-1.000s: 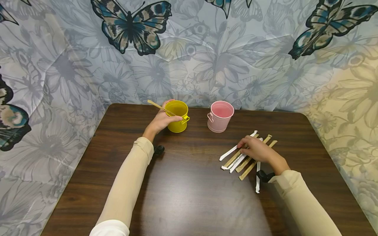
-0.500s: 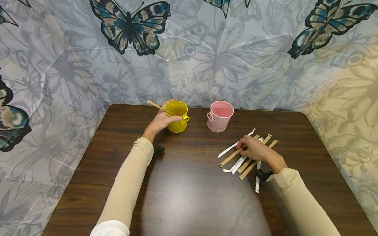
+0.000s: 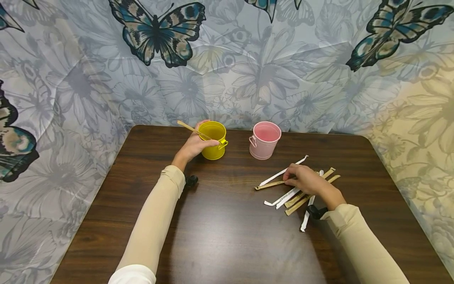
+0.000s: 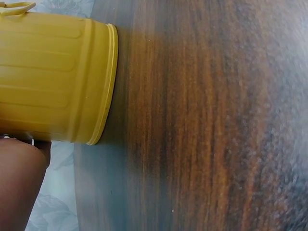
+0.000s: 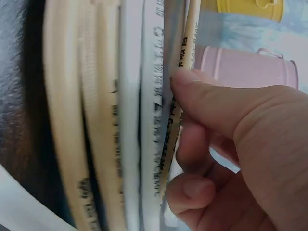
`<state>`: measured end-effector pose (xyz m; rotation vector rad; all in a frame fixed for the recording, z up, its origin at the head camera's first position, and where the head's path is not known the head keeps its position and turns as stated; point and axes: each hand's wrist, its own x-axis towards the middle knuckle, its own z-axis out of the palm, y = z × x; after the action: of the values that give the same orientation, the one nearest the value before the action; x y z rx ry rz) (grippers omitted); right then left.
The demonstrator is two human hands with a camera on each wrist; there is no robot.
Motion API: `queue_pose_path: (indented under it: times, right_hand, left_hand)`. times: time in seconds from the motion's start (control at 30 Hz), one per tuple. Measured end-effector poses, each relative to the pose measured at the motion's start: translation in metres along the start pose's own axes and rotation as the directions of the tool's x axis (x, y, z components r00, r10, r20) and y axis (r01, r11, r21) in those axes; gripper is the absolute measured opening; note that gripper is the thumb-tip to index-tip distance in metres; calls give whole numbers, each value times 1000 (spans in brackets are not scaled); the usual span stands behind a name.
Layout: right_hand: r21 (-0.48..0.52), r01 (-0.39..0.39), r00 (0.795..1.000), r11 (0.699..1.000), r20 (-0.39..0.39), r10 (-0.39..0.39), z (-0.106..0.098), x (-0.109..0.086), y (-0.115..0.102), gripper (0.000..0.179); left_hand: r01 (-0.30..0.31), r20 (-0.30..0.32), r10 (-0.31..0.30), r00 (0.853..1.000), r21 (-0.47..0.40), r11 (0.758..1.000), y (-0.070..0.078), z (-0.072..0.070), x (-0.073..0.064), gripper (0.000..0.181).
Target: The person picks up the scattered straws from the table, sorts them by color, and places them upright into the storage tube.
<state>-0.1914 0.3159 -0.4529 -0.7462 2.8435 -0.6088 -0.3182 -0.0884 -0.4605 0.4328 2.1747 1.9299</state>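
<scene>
My left hand (image 3: 194,146) holds a small yellow bucket (image 3: 213,153) around its left side, thumb along the front. Out of its rim leans a tan paper-wrapped straw (image 3: 186,125); its lower part is inside. My right hand (image 3: 307,182) pinches a brown paper-wrapped straw (image 3: 271,184) between thumb and fingers, over a loose pile. In the right wrist view, printed lettering runs along this straw, and white wrapped straws (image 5: 151,96) and brown ones (image 5: 65,106) lie beside it. Another white straw (image 3: 278,175) lies just beyond the pinched one.
Right of the yellow bucket stands a pink bucket (image 3: 263,149) with a side handle. One white straw (image 3: 306,221) lies partly under my right wrist. The dark wooden table (image 3: 234,236) ends at a butterfly-print cloth (image 3: 227,79) behind.
The pinched brown straw has swung away from the pile, its near end moving left and up. Several other straws have shifted slightly. My left hand stays on the yellow bucket.
</scene>
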Motion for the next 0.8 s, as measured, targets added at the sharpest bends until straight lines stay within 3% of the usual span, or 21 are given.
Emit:
queue_pose_path:
  times: [0.17,0.3,0.53,0.8]
  right_hand:
    - [23,-6,999,1000,-37,7,-6,3,-6,7]
    - [103,-2,997,995,-71,10,-10,7,-13,6]
    - [222,85,992,971,-112,-62,-17,20,-29,15]
    - [340,103,990,935,-125,-64,-40,47,-60,11]
  left_hand:
    - [0,-3,0,1000,3,1000,1,0,-1,94]
    - [1,-4,-1,1000,8,1000,1,0,0,94]
    - [-1,-8,1,1000,-2,1000,-1,0,0,95]
    - [9,-1,-9,1000,37,999,-2,-3,3,94]
